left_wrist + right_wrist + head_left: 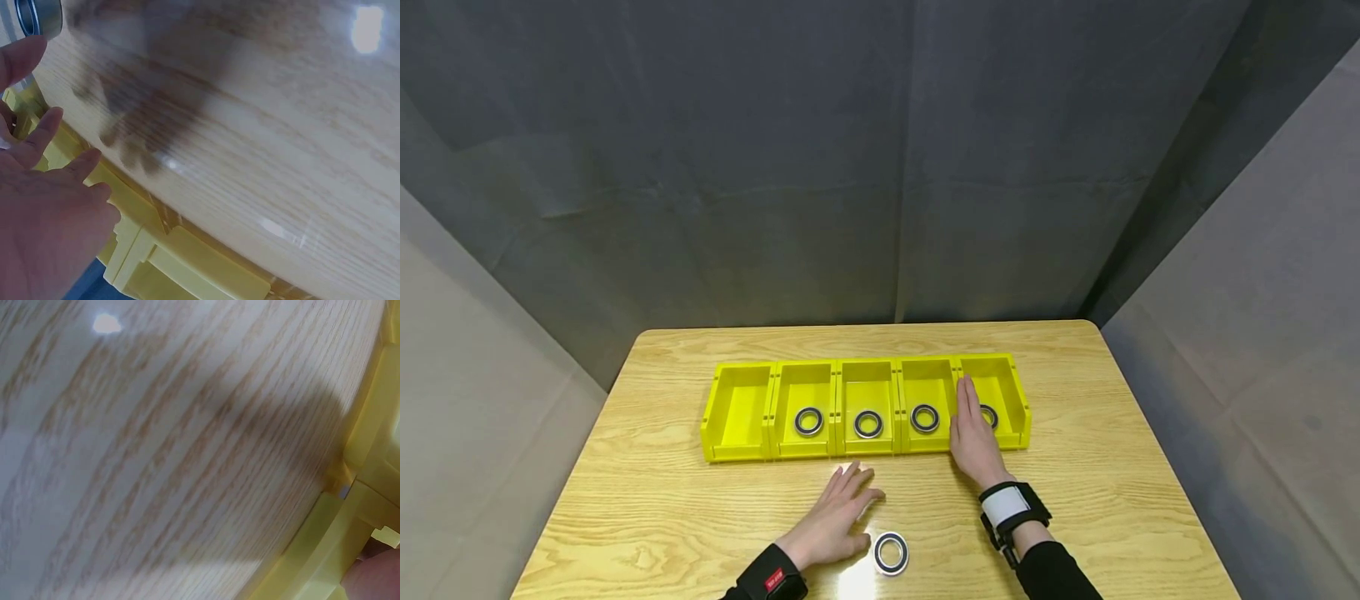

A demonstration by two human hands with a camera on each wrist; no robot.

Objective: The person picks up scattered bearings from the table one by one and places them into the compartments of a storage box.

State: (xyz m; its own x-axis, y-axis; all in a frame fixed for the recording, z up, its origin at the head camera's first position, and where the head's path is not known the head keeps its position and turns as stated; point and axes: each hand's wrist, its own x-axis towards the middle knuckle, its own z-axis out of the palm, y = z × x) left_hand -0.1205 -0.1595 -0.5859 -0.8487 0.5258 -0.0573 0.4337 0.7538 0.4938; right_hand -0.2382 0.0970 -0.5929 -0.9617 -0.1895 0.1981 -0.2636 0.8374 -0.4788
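Glossy wood-grain table [647, 517]; smooth plastic bins [740, 412]; shiny metal ring [904, 553]; matt backdrop [760, 233], probably cloth.

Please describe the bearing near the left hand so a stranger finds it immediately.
On the wooden table, look this side of the yellow bins, beside the left hand. The bearing there is silver with a dark band; unlike the four bearings in the bins, it lies on wood.

One silver-edged, dark-faced ring [891, 571] lay flat on the wooden tabletop [662, 517] before a long yellow five-compartment tray [737, 456], where four similar rings [868, 436] lay singly in the second to fifth compartments from the left, the rightmost partly hidden.
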